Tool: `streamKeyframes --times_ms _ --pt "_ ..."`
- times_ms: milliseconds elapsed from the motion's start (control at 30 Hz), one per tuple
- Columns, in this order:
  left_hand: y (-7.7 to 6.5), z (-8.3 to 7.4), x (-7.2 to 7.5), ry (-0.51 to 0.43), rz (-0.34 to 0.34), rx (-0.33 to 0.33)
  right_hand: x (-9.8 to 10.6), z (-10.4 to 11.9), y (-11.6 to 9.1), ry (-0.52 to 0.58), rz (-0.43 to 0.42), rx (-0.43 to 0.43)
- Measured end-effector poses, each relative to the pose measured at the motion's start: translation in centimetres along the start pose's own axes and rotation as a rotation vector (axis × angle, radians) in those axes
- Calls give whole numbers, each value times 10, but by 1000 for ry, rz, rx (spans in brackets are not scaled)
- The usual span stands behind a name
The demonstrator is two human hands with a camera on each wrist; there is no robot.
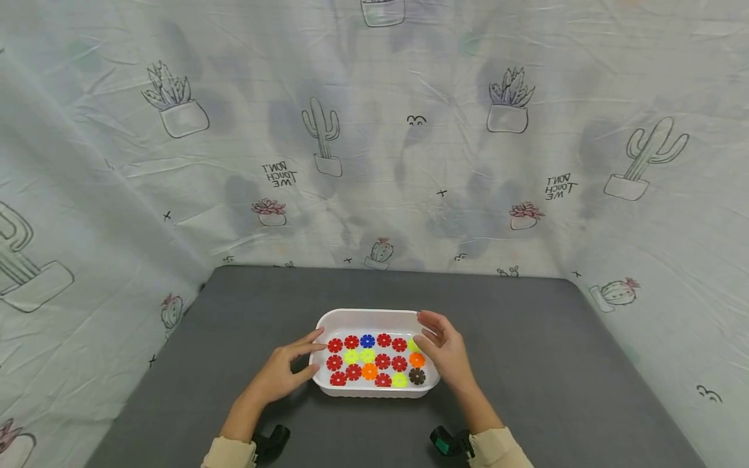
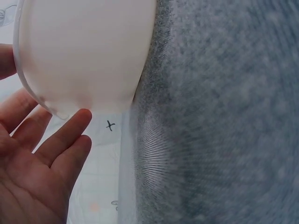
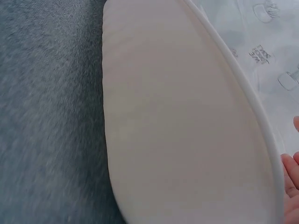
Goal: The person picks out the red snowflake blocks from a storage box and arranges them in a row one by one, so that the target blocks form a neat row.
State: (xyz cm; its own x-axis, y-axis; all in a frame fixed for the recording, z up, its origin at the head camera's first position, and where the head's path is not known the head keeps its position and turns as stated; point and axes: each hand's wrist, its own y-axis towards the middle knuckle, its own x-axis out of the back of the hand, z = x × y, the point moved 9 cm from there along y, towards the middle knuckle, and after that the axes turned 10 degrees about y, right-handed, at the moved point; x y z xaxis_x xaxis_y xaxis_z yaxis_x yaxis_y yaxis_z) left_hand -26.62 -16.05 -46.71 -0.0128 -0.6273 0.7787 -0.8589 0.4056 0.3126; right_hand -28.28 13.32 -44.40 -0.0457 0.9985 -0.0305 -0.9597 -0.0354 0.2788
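A white plastic tray lies on the dark table, holding several notched plastic discs: many red discs, yellow-green discs, orange ones, a blue disc and a black disc. My left hand is at the tray's left end, thumb and fingers spread about the rim; in the left wrist view its extended fingers lie against the outer wall. Over the right end is my right hand, thumb and fingers apart with nothing seen between them. The right wrist view shows mostly the tray's outer side.
Dark grey cloth covers the table. A pale curtain printed with potted plants hangs behind it and at both sides. Black devices are strapped at the left wrist and right wrist.
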Motion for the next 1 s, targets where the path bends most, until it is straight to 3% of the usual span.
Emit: streamKeyframes --times_ms 333,1000 --pt "-1 -2 -1 -13 -3 6 -24 -16 14 -34 33 -131" --pt "1 -2 -1 -12 4 18 -32 -43 31 -265 60 -283"
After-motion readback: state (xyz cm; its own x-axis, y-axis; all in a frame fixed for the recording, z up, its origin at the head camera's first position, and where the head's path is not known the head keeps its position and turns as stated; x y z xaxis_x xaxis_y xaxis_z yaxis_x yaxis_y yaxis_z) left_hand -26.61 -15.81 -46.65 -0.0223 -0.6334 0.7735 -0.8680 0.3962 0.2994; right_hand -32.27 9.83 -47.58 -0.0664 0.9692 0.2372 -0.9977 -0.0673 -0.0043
